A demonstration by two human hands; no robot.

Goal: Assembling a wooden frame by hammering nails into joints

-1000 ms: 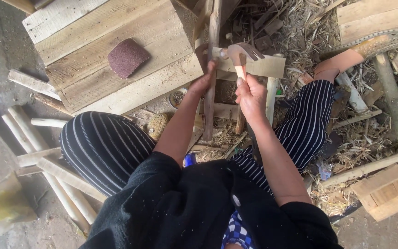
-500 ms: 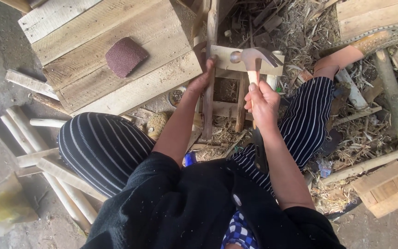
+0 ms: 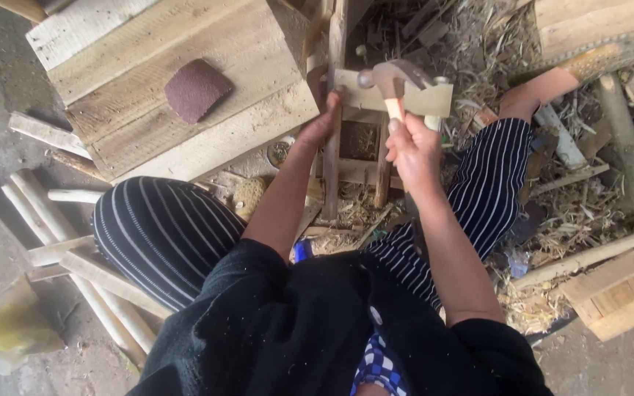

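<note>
A small wooden frame of slats (image 3: 357, 165) stands between my knees. My left hand (image 3: 322, 125) grips its upright left leg near the top. My right hand (image 3: 410, 150) is closed around the wooden handle of a claw hammer (image 3: 392, 77). The metal hammer head rests at the pale top board (image 3: 434, 99) of the frame. I sit with striped trousers, my legs spread to either side of the frame.
A large plank box (image 3: 177, 81) with a dark red sanding block (image 3: 196, 89) on it lies at upper left. Loose sticks (image 3: 75, 249) lie at left. Wood shavings, offcuts and a small wooden crate (image 3: 618, 293) cover the ground at right.
My right hand has brought the hammer down and left onto the frame's top board. My left hand has stayed on the frame's left leg.
</note>
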